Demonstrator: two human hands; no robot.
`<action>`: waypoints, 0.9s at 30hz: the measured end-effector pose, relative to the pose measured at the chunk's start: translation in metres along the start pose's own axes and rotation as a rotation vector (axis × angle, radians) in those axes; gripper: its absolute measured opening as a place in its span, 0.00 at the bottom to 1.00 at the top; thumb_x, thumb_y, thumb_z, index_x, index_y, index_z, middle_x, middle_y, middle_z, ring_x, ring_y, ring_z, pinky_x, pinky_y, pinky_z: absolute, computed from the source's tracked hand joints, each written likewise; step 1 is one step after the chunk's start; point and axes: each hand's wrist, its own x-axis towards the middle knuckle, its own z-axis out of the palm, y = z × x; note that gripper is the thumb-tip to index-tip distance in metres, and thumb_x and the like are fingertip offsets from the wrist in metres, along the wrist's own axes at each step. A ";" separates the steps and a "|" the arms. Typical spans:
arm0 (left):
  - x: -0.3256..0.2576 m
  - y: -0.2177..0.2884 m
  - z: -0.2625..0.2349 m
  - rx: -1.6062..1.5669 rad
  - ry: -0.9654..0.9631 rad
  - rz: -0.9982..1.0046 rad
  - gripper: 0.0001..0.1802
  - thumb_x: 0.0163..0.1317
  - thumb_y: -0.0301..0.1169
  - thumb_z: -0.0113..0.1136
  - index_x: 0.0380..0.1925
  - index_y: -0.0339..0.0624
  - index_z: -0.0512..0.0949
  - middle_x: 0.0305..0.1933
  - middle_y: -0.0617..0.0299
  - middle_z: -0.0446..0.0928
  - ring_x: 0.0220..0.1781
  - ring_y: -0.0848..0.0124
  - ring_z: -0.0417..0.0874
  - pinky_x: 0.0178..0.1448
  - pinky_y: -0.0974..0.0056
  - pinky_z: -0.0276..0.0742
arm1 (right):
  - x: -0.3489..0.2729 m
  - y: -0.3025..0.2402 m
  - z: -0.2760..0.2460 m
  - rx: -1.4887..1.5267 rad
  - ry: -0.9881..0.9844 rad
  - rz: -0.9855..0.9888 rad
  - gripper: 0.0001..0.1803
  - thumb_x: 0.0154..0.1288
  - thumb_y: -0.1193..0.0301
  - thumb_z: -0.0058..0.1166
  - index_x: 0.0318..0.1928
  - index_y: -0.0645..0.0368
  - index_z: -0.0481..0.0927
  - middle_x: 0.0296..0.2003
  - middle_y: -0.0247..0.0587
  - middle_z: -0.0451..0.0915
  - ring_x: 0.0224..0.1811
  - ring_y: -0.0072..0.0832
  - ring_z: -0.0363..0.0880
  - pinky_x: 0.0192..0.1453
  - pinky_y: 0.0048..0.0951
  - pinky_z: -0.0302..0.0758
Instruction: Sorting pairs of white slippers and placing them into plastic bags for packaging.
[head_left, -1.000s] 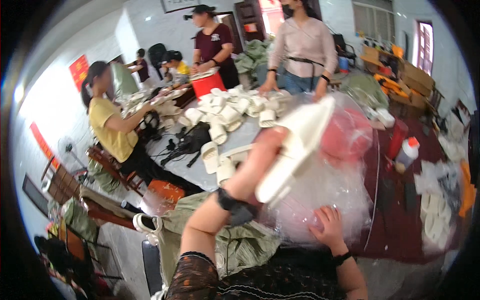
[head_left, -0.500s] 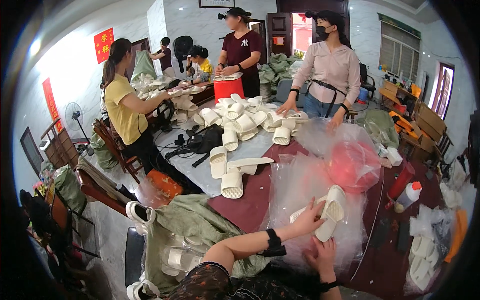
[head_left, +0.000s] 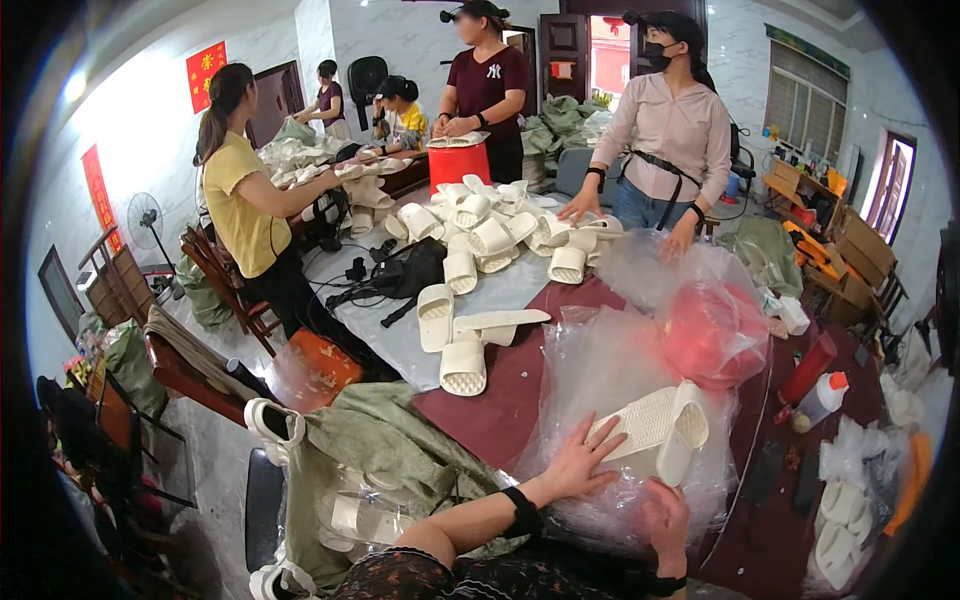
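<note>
The right hand lies partly behind the clear plastic bags, so its grip on the pair of white slippers cannot be made out. The red thing inside the far bag is blurred by plastic. At the near right, white items in bags curve into the dark rim, too warped to tell.

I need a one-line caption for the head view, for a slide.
Left hand and right hand press a pair of white slippers onto clear plastic bags at a crowded table.
</note>
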 end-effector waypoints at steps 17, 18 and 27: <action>-0.011 0.001 -0.021 -0.318 0.119 0.124 0.40 0.56 0.46 0.68 0.67 0.46 0.67 0.69 0.45 0.66 0.70 0.46 0.66 0.75 0.40 0.56 | 0.011 0.010 -0.012 -0.454 0.119 0.066 0.24 0.54 0.69 0.67 0.52 0.61 0.79 0.49 0.47 0.78 0.53 0.46 0.74 0.56 0.42 0.72; -0.012 0.002 -0.022 -0.320 0.117 0.121 0.40 0.56 0.46 0.68 0.67 0.46 0.67 0.69 0.45 0.66 0.70 0.46 0.66 0.75 0.40 0.56 | 0.011 0.005 -0.008 -0.478 0.111 0.019 0.24 0.53 0.69 0.67 0.51 0.61 0.79 0.49 0.47 0.78 0.53 0.48 0.74 0.58 0.44 0.71; -0.005 0.003 -0.019 -0.366 -0.083 0.184 0.39 0.50 0.42 0.75 0.63 0.47 0.72 0.66 0.45 0.69 0.64 0.47 0.74 0.66 0.51 0.72 | 0.017 -0.009 -0.006 -0.490 0.014 0.077 0.21 0.55 0.63 0.66 0.48 0.60 0.81 0.47 0.45 0.80 0.50 0.48 0.76 0.54 0.44 0.74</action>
